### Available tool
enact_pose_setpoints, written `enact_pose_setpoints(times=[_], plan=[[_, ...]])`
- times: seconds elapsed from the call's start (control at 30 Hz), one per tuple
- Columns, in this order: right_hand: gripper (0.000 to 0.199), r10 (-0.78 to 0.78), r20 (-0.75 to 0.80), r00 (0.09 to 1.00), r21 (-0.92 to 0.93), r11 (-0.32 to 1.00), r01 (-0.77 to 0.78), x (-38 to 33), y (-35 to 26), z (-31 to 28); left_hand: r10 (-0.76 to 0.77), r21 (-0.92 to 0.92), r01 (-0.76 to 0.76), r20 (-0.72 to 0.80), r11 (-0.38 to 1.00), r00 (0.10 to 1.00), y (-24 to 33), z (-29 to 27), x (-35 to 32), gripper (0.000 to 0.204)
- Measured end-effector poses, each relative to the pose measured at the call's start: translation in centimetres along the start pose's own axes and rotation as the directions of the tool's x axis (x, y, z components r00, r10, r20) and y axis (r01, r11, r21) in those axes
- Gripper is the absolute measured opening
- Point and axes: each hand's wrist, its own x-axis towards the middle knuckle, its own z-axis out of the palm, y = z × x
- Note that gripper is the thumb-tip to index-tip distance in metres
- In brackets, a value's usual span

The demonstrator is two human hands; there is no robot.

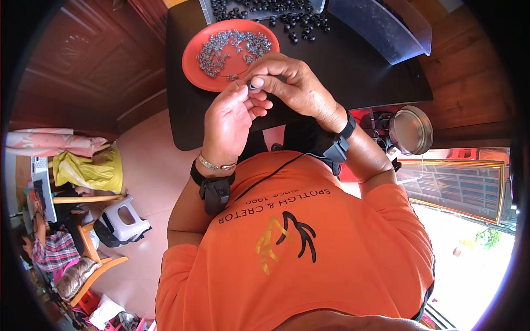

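Close to the near edge of an orange-red plate (190, 60), my two hands meet over one small black round piece (252, 86). My left hand (229, 113) pinches it between thumb and fingertips, its palm turned up. From the right, my right hand (301, 88) reaches over with thumb and forefinger closed on the same piece. Fingers hide most of it, so I cannot make out its exact kind. Many tiny silvery metal parts (212, 52) lie on the plate, just beyond my hands.
Loose black round pieces (295, 27) are strewn on the dark table (353, 83), beside a clear tray (208, 12) full of more. A translucent bin (386, 33) stands at the far right. Right of the table is a metal pot (411, 130); a white-grey stool (122, 220) stands at left.
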Motion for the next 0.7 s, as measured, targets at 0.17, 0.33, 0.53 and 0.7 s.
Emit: enact_pose_setpoints(times=[0.17,0.33,0.53,0.7], plan=[[0.020,-0.064,-0.072,0.995,-0.070,0.996,0.059,-0.9,0.1,1.1,-0.017,-0.043,0.017,0.011,0.999,1.000,-0.5,-0.5,-0.1,0.026],[0.020,-0.015,-0.114,0.993,-0.010,1.000,0.014,-1.7,-0.5,1.8,-0.015,-0.097,0.021,0.059,0.995,0.998,-0.7,-0.8,-0.1,0.028],[0.023,-0.058,-0.193,0.980,-0.090,0.995,0.041,-2.1,-0.4,2.2,0.006,-0.049,-0.003,0.052,0.999,0.999,-0.9,-0.9,-0.3,0.026],[0.026,-0.211,-0.185,0.960,-0.326,0.935,0.143,-1.9,-0.5,2.4,0.044,0.008,-0.045,0.056,0.999,0.997,-0.7,-1.1,-0.5,0.022]])
